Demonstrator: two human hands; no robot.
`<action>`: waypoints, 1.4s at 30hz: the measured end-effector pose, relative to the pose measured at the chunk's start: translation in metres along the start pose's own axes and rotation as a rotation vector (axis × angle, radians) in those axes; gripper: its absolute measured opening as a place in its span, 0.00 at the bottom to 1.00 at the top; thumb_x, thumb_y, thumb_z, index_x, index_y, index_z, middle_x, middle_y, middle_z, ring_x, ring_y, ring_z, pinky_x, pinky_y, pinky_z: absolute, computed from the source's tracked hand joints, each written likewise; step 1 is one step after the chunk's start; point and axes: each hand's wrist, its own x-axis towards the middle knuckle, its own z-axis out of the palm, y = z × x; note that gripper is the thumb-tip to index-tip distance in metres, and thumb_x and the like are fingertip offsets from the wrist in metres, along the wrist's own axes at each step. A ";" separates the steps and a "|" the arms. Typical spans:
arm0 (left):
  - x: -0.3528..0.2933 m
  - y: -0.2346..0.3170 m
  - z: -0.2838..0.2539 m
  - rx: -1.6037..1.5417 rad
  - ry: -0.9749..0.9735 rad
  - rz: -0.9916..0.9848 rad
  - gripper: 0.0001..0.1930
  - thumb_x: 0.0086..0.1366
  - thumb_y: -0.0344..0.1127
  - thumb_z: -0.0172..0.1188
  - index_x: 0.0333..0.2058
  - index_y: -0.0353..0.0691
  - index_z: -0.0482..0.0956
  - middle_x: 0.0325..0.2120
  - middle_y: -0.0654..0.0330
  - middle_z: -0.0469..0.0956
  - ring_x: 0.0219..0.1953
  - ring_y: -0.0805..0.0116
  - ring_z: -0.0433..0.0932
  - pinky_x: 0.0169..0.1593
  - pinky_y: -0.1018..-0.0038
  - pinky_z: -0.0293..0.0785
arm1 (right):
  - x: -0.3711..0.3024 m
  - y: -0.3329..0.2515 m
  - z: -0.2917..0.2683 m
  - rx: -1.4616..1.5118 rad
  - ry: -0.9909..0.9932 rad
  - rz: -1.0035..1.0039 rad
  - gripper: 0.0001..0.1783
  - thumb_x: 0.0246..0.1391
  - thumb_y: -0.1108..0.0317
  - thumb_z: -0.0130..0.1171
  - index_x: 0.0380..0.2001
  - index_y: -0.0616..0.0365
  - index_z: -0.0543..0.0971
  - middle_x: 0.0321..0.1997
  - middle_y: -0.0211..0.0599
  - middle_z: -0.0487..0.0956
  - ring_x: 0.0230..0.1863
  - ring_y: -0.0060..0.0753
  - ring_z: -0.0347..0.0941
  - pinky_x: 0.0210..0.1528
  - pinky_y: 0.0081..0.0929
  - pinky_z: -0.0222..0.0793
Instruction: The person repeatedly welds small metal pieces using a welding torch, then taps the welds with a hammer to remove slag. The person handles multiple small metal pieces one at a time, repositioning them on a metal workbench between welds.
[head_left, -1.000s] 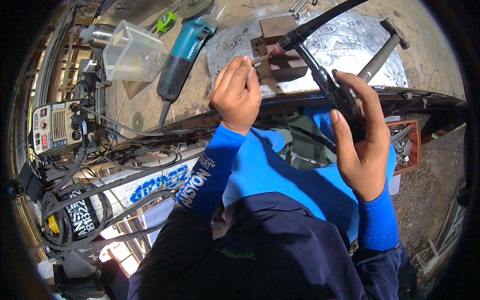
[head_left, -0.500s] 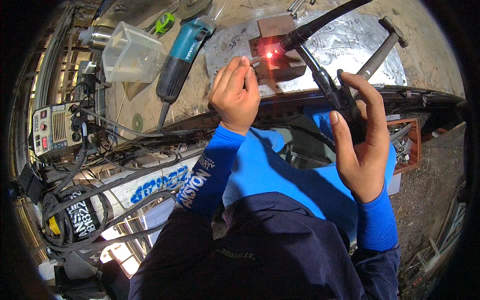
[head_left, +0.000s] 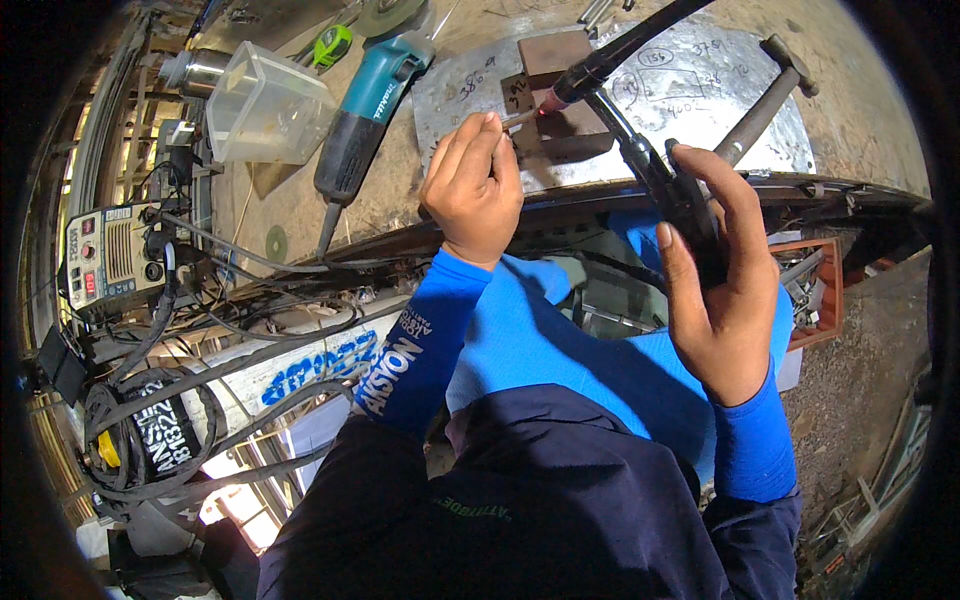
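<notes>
My right hand (head_left: pixel 728 290) is curled round the black handle of a welding torch (head_left: pixel 675 195). The torch's pinkish nozzle points down and left, close over a reddish-brown metal piece (head_left: pixel 575 122) on the sheet metal (head_left: pixel 470 100). Between the closed fingertips of my left hand (head_left: pixel 472 190) is a thin metal rod (head_left: pixel 520 119). The rod's far end lies at the nozzle, where a faint pink glow shows; whether they touch I cannot tell. A second brown block (head_left: pixel 555 53) sits just behind.
Left of the sheet lie a teal angle grinder (head_left: pixel 370 115), a clear plastic container (head_left: pixel 262 105) and a green tape measure (head_left: pixel 331 46). A hammer (head_left: pixel 755 115) rests at right. A welding machine (head_left: pixel 112 255), cables and an orange-red box (head_left: pixel 828 290) of metal bits are around the bench.
The bright red-white glow at the nozzle has faded to a faint pink. The torch has tilted slightly in my right hand; my left hand has hardly moved.
</notes>
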 end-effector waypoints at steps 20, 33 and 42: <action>0.000 -0.001 0.000 0.010 0.007 0.010 0.10 0.59 0.16 0.69 0.40 0.30 0.88 0.40 0.46 0.88 0.40 0.51 0.88 0.47 0.64 0.83 | -0.001 -0.001 -0.005 -0.092 -0.003 -0.056 0.31 0.59 0.86 0.61 0.66 0.60 0.74 0.61 0.52 0.82 0.62 0.51 0.83 0.62 0.35 0.76; -0.002 -0.002 -0.002 -0.002 0.008 -0.001 0.11 0.59 0.17 0.69 0.42 0.30 0.88 0.41 0.46 0.88 0.42 0.50 0.88 0.48 0.63 0.83 | -0.012 -0.006 -0.023 0.387 0.140 0.490 0.37 0.68 0.72 0.64 0.75 0.62 0.62 0.44 0.38 0.83 0.29 0.17 0.74 0.30 0.18 0.69; -0.001 0.000 0.000 -0.016 -0.036 -0.026 0.11 0.59 0.19 0.69 0.42 0.31 0.87 0.42 0.48 0.88 0.43 0.47 0.86 0.49 0.60 0.82 | -0.092 0.051 -0.095 0.352 0.552 0.620 0.30 0.74 0.63 0.58 0.73 0.61 0.63 0.44 0.39 0.80 0.24 0.18 0.67 0.21 0.17 0.63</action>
